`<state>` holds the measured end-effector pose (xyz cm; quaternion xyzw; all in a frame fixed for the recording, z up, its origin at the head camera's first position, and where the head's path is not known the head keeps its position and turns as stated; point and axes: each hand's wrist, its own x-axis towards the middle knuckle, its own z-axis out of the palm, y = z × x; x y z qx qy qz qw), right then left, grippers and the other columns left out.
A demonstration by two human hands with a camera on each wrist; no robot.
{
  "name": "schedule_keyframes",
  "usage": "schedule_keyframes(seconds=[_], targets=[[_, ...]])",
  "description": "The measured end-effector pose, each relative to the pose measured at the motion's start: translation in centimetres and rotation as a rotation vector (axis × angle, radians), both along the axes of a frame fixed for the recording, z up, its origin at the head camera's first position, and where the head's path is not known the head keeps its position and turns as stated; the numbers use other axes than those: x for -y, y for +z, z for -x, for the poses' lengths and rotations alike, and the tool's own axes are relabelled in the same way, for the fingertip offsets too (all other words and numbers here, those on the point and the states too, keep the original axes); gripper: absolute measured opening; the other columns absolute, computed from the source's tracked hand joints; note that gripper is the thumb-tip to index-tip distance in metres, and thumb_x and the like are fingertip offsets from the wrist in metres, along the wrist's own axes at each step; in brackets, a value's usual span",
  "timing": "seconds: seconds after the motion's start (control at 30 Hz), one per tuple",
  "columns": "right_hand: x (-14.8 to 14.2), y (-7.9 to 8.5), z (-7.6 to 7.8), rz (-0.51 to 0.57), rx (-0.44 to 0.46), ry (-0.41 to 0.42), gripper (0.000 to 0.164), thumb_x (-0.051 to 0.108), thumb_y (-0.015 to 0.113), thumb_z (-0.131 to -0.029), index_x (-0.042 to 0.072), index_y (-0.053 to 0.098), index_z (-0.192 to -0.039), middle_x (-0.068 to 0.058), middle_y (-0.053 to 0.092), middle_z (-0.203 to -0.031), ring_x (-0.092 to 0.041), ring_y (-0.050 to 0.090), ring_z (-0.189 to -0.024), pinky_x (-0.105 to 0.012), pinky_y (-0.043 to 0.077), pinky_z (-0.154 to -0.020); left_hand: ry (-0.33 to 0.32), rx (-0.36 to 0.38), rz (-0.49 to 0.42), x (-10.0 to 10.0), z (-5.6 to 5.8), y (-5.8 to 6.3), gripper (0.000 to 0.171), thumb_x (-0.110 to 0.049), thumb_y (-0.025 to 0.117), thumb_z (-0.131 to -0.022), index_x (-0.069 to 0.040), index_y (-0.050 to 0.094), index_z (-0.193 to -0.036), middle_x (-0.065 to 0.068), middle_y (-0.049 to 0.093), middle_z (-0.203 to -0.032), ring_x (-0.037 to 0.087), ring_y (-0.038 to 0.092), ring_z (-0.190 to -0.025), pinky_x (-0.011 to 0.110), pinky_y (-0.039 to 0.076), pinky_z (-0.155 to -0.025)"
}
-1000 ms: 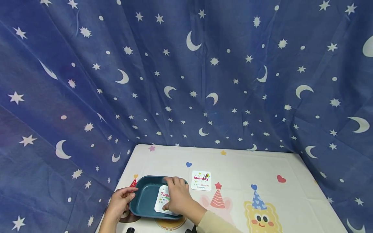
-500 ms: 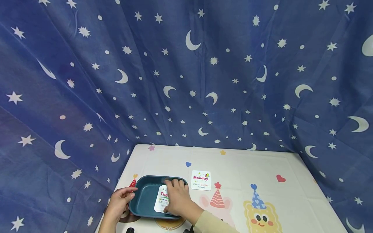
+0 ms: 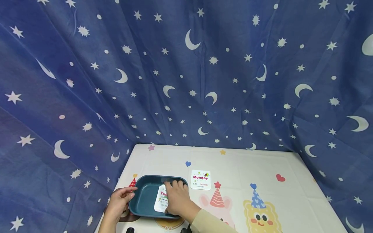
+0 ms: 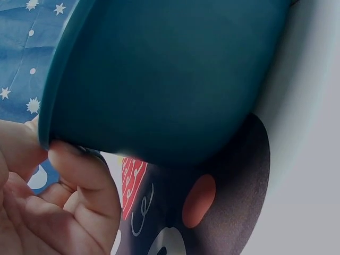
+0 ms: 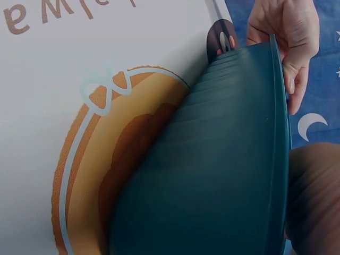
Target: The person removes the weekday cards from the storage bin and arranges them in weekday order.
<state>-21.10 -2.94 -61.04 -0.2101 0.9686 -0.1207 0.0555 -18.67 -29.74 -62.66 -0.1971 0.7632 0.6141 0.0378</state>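
Note:
A dark teal rectangular tray (image 3: 144, 198) with rounded corners sits at the front left of the table. My left hand (image 3: 118, 201) pinches its left rim between thumb and fingers; in the left wrist view the thumb (image 4: 82, 172) bends at the tray's edge. Inside the tray, toward the right, lies a white "Tuesday" flash card (image 3: 161, 200). My right hand (image 3: 178, 198) reaches over the right side and grips the card, thumb at the near edge and fingers at the far edge, covering its right part. The right wrist view shows mostly the tray's outer wall (image 5: 212, 175).
A white "Monday" flash card (image 3: 200, 180) lies face up just right of the tray. The white tablecloth (image 3: 247, 171) has printed cartoon figures. A blue curtain (image 3: 180, 81) with moons and stars hangs behind and at both sides.
My right hand has shifted slightly over the Tuesday card, with its fingers drawing in a little. The left hand, the tray and the Monday card stay in place.

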Motion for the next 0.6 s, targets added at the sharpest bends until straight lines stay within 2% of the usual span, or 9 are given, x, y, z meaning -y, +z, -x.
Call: schedule_keyframes(seconds=[0.3,0.6], targets=[[0.4,-0.2,0.2,-0.071,-0.006,0.01,0.113,0.049,0.104,-0.058,0.023,0.05,-0.153,-0.008,0.063,-0.131,-0.024,0.05,-0.109,-0.043,0.043,-0.089,0.003,0.016,0.011,-0.1,-0.1,0.2,0.028,-0.001,0.068,-0.103,0.003,0.073,-0.13,0.0,0.064,-0.088,0.014,0.056,-0.068,0.028,0.051,-0.053],[0.6,-1.3,0.7,-0.136,-0.01,0.031,0.111,0.052,0.102,-0.063,0.021,0.049,-0.156,-0.011,0.062,-0.137,-0.027,0.052,-0.116,-0.047,0.045,-0.094,0.002,0.008,0.019,-0.1,-0.1,0.4,0.028,-0.001,0.068,-0.102,0.002,0.073,-0.13,0.001,0.064,-0.088,0.013,0.054,-0.066,0.028,0.05,-0.051]])
